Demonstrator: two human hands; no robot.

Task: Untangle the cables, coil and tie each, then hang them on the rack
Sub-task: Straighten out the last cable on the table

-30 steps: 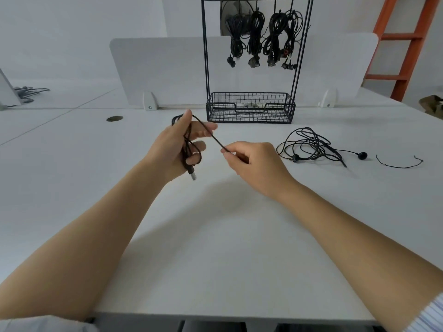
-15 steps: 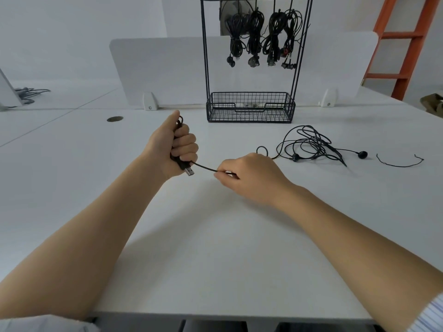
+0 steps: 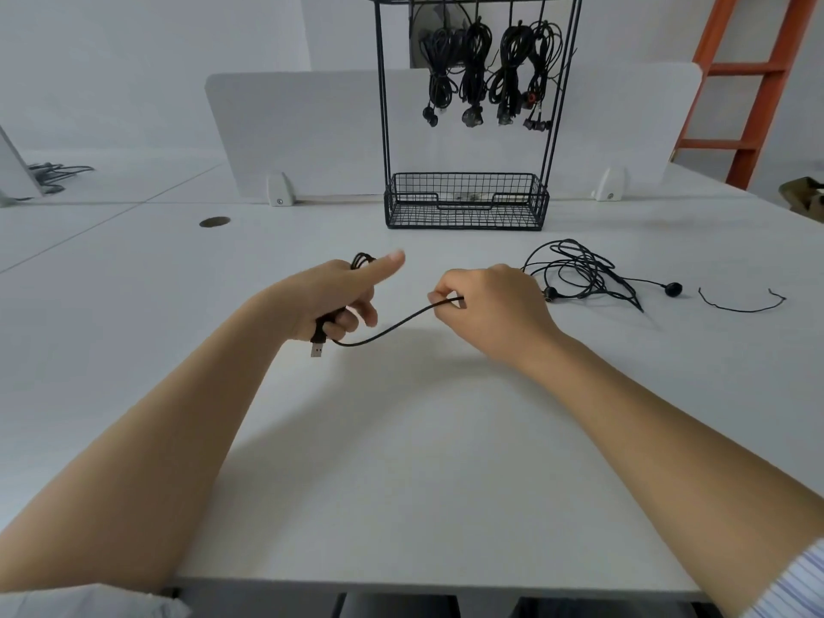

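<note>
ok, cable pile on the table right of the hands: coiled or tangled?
Tangled. The cable pile lies on the table in loose crossing loops, no tie visible, one end trailing right.

No writing, label, brand mark or number can be read: none is made out on the USB cable (image 3: 392, 325), the rack (image 3: 383, 104), the hung cables (image 3: 472, 69) or the table (image 3: 401, 439).

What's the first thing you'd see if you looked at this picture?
Two bare hands in the middle: the left hand grips a coiled black USB cable, and the right hand pinches its loose length. Behind them a black wire rack stands on the white table with cable bundles hanging from it. A bright orange ladder shows at the far right.
</note>
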